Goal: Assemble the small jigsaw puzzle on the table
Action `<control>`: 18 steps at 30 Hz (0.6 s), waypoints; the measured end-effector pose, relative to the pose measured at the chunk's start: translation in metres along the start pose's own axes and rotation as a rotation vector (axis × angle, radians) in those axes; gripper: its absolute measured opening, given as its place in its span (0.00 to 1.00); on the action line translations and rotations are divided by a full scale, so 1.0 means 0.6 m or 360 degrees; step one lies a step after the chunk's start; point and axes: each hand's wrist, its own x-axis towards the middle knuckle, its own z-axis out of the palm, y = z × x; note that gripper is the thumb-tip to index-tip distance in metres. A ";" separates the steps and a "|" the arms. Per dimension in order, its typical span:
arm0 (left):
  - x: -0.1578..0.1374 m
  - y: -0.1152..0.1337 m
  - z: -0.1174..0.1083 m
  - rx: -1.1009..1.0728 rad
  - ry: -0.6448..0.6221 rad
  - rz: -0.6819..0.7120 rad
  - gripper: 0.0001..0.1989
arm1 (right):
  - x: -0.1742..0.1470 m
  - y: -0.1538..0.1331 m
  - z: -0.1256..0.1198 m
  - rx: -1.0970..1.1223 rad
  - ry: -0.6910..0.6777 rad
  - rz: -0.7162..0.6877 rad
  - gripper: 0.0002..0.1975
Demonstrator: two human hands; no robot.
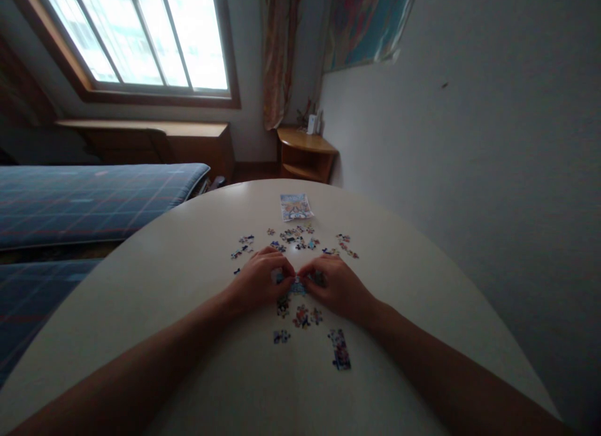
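Observation:
Both hands meet over the middle of a white round table [211, 342]. My left hand [263, 274] and my right hand [339, 283] are closed in pinches, fingertips nearly touching. Between and under them shows a joined section of blue jigsaw puzzle [297, 286], partly covered by my fingers. Whether each hand pinches a separate piece is too small to tell. Just below the hands lie joined puzzle pieces [302, 316] with red and orange print. Nearer to me are a small joined pair [282, 336] and a longer assembled strip [340, 349].
Beyond my hands several loose puzzle pieces [293, 236] are scattered, with more to the right [346, 243] and left [241, 251]. A printed picture sheet [295, 207] lies at the far side. A plaid mattress [94, 201] is left of the table; a wall [469, 173] stands right.

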 end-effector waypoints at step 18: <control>-0.002 -0.003 0.003 0.0091 0.0011 0.0056 0.04 | 0.000 0.003 0.003 0.0026 -0.0005 0.0017 0.05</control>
